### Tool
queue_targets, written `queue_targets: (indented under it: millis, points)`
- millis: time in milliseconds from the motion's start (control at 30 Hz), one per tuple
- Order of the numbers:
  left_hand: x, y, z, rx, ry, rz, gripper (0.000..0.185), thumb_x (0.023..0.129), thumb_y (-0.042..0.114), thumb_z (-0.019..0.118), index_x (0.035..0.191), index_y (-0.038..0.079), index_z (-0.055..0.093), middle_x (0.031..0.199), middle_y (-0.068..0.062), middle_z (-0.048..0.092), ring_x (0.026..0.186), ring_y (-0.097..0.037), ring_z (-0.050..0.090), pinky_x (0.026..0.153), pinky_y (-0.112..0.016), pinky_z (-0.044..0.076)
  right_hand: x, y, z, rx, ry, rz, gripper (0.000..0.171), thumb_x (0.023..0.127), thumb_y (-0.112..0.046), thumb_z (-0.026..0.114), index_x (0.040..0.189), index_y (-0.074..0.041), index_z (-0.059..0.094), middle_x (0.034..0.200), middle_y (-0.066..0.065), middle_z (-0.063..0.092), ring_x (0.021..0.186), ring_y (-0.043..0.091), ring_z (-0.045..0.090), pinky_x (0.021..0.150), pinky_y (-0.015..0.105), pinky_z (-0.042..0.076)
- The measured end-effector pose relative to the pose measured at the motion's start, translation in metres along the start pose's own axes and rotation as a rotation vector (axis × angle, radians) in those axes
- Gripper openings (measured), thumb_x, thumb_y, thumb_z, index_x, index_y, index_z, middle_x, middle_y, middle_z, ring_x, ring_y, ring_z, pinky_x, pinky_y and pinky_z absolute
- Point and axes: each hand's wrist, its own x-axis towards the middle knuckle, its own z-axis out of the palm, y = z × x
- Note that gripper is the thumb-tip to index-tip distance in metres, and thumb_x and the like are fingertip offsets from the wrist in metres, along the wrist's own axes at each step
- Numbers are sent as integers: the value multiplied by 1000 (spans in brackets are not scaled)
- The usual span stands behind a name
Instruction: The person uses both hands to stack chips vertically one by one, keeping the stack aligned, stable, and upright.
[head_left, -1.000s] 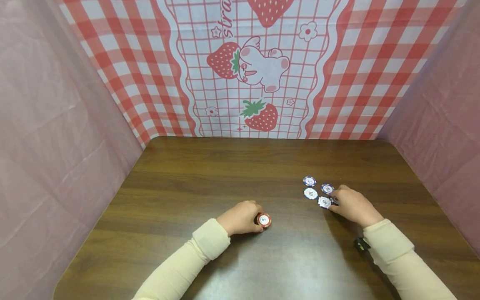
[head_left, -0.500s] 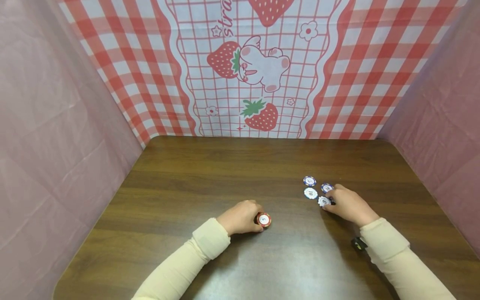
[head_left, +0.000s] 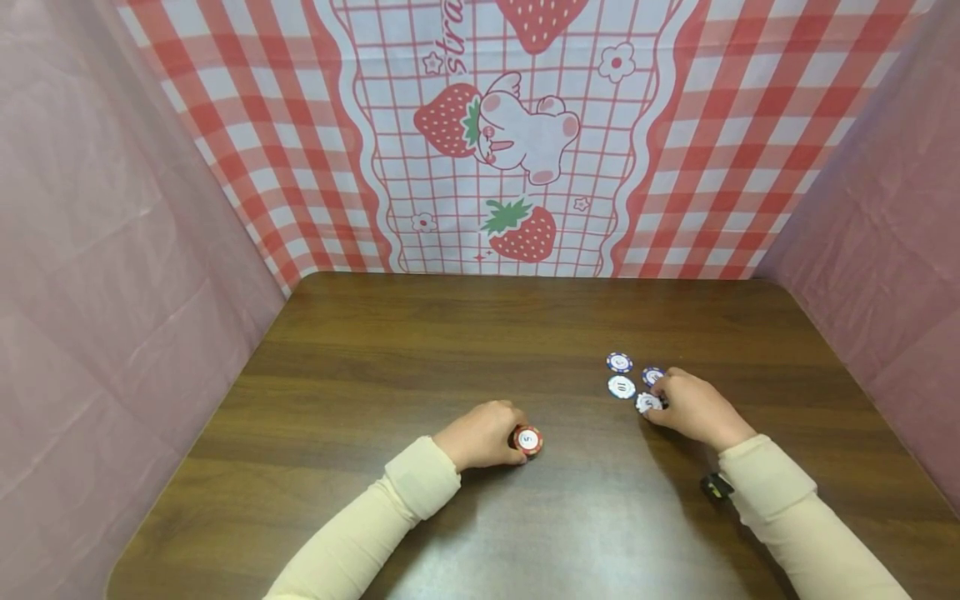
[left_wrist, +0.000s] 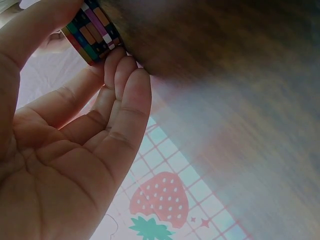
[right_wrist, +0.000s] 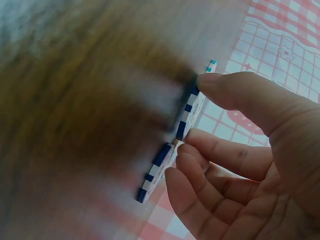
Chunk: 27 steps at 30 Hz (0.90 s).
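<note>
My left hand [head_left: 483,435] holds a stack of poker chips on the table, its thumb and fingers around the sides. The top chip of that stack [head_left: 528,440] is red-edged and marked 5; in the left wrist view the stack [left_wrist: 95,31] shows several coloured layers. To the right, my right hand [head_left: 697,408] pinches a white poker chip [head_left: 647,403] marked 5 by its edges, thumb on the near side. The chip lies flat on the table. Right behind it is a blue-edged chip [head_left: 652,376], partly covered by my fingers.
Two more chips lie flat to the left of my right hand: a blue-edged one [head_left: 619,362] and a pale one marked 10 [head_left: 621,387]. The brown wooden table [head_left: 420,333] ends at a red checked cloth [head_left: 525,167] behind; pink cloth hangs on both sides.
My right hand has shifted slightly left, and its thumb and fingers now reach over the white chip. The left hand and its stack have stayed in place.
</note>
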Motion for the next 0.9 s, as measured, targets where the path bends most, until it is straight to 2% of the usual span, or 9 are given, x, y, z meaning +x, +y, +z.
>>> queue_targets:
  millis: [300,433,600,900]
  points:
    - [-1,1,-1,15,-10,-5,25,74,26,81,95,14,73,87,5,67,79,-7,57,72,-20,47,1,-16,-7,37,21,-27,19,77,-19,77,74,-10,61,66,-2,50,62,12,42,57,30,35]
    - [-1,1,-1,16,-12,-9,26,74,26,81,96,15,73,88,5,67,79,-7,57,72,-20,47,2,-27,-9,57,34,-49,17,76,-17,77,80,-6,65,70,-1,56,63,11,44,58,30,37]
    - [-1,1,0,8,-8,-11,26,73,26,81,95,15,73,87,5,67,79,-6,56,72,-19,46,4,-42,-11,69,73,-92,22,74,-17,78,87,-2,67,76,2,59,67,12,48,61,31,41]
    - [-1,2,0,20,-7,-8,26,74,27,81,96,15,73,89,5,68,81,-8,58,73,-21,47,11,-72,-12,92,113,-201,21,71,-17,79,87,-7,69,77,-3,64,65,7,51,61,29,45]
